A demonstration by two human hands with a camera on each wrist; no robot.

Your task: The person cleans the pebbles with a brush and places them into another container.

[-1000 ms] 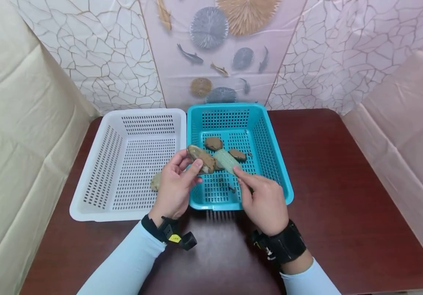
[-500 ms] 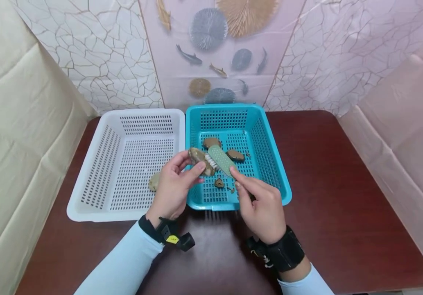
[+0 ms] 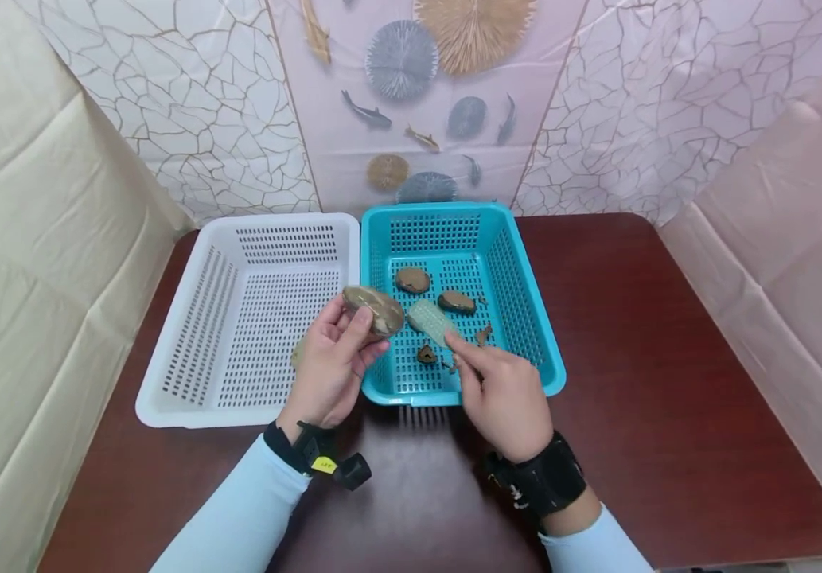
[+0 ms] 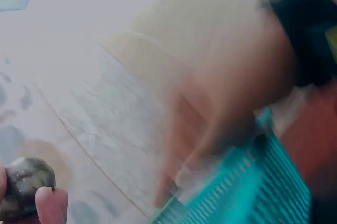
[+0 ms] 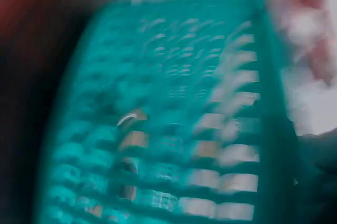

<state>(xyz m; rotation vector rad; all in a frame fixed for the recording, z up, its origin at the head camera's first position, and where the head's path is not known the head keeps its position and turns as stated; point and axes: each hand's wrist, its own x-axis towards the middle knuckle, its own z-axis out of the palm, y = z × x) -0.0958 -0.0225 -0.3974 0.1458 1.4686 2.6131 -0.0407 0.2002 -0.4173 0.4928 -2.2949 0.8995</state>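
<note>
My left hand [image 3: 325,362] holds a smooth, wet-looking brown stone [image 3: 373,309] between thumb and fingers, above the join of the two baskets. In the left wrist view the stone [image 4: 30,182] looks dark and shiny at the lower left. A pale green scrub brush [image 3: 430,321] is in my right hand [image 3: 507,394], index finger stretched along its back. The brush is over the turquoise basket [image 3: 561,378], a small gap from the stone; its bristles are hidden beneath. Two mud-coated stones, one farther back [image 3: 413,279] and one to the right [image 3: 457,302], lie in that basket.
Crumbs of mud [image 3: 426,355] lie on the turquoise basket's floor. A white basket [image 3: 156,406] stands at its left, with a pale stone [image 3: 297,352] mostly behind my left hand. The dark red table [image 3: 654,382] extends to the right. Both wrist views are blurred.
The held stone has moved left, away from the brush, and turned; mud on it is gone from the visible face. The brush dropped slightly. New mud crumbs show in the turquoise basket.
</note>
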